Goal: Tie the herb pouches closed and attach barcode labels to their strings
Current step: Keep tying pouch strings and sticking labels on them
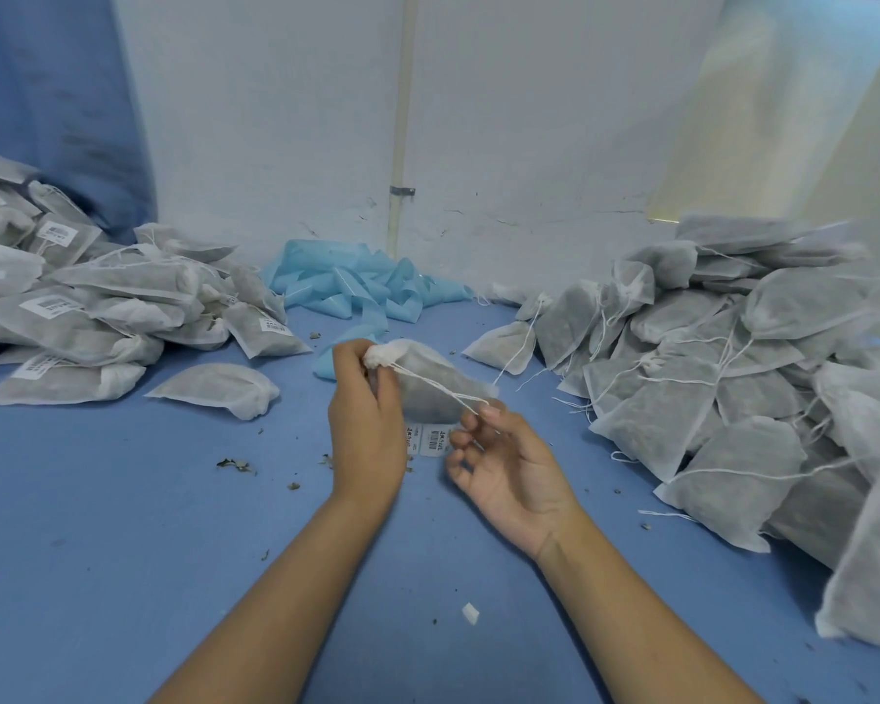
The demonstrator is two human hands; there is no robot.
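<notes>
- Left hand (364, 398) grips the gathered neck of a herb pouch (428, 381) held above the blue table (123, 525), keeping it cinched.
- Right hand (504, 464) pinches the drawstring (438, 386) taut between thumb and forefinger, other fingers loosely curled.
- Barcode labels (434, 439) lie just below, within reach; labelled pouches (87, 307) are stacked left, unlabelled pouches (707, 358) right.

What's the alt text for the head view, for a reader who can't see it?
Over a blue table, the left hand grips the gathered neck of a herb pouch while the right hand pinches its white string. Barcode labels lie beneath; labelled pouches are piled left, unlabelled pouches right.
</notes>
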